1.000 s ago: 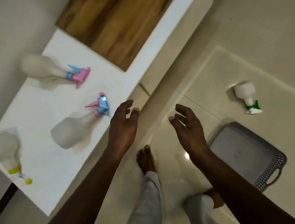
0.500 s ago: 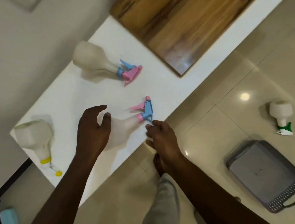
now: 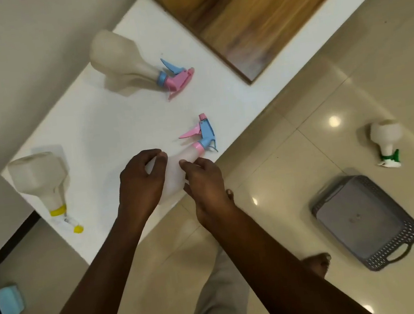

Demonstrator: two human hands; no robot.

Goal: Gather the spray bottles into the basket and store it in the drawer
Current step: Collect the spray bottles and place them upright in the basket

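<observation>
Hands (image 3: 175, 184) around bottle (image 3: 176, 172) (blue-headed)

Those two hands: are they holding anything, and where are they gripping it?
Both the left hand and the right hand clasp the spray bottle by its pale body, one on each side. Its blue and pink trigger head is left free.

We count four spray bottles: three on the tabletop (image 3: 107, 122), with pink (image 3: 134, 64), blue (image 3: 194, 145) and yellow (image 3: 45, 187) heads, and one green-headed (image 3: 386, 142) on the floor. One basket (image 3: 394, 248). Two hands.
</observation>
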